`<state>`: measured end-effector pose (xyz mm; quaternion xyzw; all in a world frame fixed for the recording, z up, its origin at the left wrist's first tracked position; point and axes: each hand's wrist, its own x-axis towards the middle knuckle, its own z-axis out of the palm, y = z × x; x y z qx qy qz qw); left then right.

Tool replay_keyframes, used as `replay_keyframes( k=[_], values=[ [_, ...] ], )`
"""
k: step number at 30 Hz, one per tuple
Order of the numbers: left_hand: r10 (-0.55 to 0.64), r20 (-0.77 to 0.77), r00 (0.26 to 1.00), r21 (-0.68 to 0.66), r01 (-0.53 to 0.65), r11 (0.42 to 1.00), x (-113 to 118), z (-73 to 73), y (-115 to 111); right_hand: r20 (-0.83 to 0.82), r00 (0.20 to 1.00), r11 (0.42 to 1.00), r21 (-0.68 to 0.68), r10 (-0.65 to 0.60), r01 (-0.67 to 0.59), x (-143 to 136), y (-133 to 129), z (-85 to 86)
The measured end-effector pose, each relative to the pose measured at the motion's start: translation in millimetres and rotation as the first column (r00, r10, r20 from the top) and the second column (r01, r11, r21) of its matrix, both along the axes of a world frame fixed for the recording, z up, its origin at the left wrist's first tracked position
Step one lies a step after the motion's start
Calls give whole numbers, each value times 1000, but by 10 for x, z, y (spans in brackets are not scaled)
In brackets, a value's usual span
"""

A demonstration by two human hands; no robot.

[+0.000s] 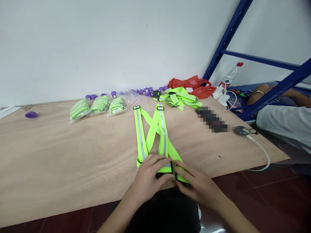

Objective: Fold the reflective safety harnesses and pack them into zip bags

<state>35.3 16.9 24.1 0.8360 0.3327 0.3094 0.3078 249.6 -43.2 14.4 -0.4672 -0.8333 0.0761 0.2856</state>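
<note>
A neon-yellow reflective harness (pixel 163 129) lies on the wooden table, its two striped straps running away from me and the crossed straps between and beside them. Both hands are at its near end, by the table's front edge. My left hand (pixel 151 176) grips the waist band near a black buckle piece, thumb below and fingers on top. Just to the right, my right hand (pixel 197 181) holds the other part of the band, with its fingertips close to those of my left hand. The fingers partly cover the black fittings between them.
Several clear bags with folded neon straps (pixel 80 109) stand at the back left, near purple caps (pixel 31 114). Behind the harness are loose neon straps (pixel 181 97) and a red bag (pixel 192 83). A round device (pixel 242 130) with a white cable lies right. Another person's arm shows beyond blue posts.
</note>
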Motion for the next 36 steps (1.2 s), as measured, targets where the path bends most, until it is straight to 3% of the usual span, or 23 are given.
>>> replay_keyframes(
  k=[3,6,9,12,16,22,25,30,36],
  values=[
    [-26,-42,999,14,26,1000,13,1,-4,-216,959,983,-25,-183,182,115,-89,-153],
    [-33,-127,991,60,41,997,41,-14,-21,-474,797,926,-146,-375,349,191,-150,-248],
    [-35,-226,974,105,60,993,78,-29,-32,-698,605,921,-239,-384,308,207,-137,-181],
    [-61,-280,958,149,106,983,93,-31,-29,-803,521,956,-215,-290,201,166,-57,10],
    [-73,-271,960,243,141,960,72,-1,-62,-796,578,983,-175,-179,65,29,86,262],
    [126,-348,929,377,15,926,63,12,-294,-633,774,972,-182,0,-149,-319,297,445],
    [134,-402,906,393,39,919,66,-59,-428,-501,862,951,-225,72,-210,-554,386,463],
    [171,-561,810,335,34,942,52,-212,-666,-330,924,913,-283,194,-293,-911,524,419],
    [151,-514,844,263,-12,965,46,-254,-716,-114,958,885,-366,265,-288,-1027,675,340]
  ],
)
